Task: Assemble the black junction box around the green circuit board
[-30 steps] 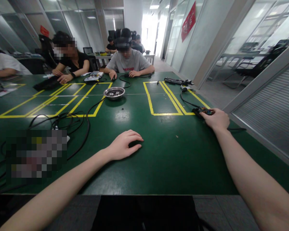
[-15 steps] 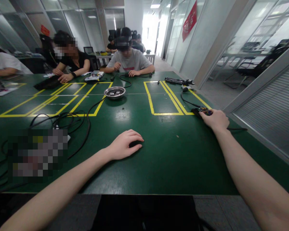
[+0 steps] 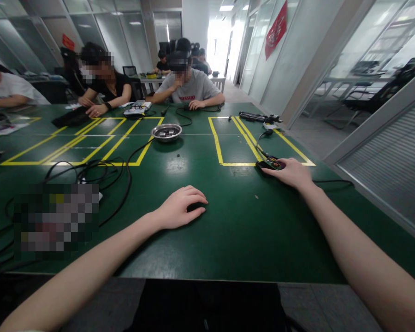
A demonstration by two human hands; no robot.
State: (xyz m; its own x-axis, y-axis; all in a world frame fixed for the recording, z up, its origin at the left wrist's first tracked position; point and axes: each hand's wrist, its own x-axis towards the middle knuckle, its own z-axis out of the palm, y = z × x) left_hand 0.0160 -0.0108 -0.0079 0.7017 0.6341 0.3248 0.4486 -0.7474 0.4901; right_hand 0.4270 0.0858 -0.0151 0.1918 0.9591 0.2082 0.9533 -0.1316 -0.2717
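My left hand lies palm down on the green table, thumb and fingers apart, with nothing seen in it. Farther forward on the right, my right hand grips a small black device with a bare green circuit board. Its exact kind is not clear. A black cable runs from its far side toward a dark plug-like end. The device is at the near edge of a yellow tape outline, low over or touching the table. My right fingertips are partly hidden behind it.
A metal bowl with small shiny parts stands mid-table. Coiled black cables and a blurred-out item lie on the left. A folded black tripod-like object lies far right. A person in grey sits across; others sit left.
My right hand has moved left with the circuit-board device, from beyond the tape's right part to its near edge. My left hand stays put. The person opposite has raised a hand to the face.
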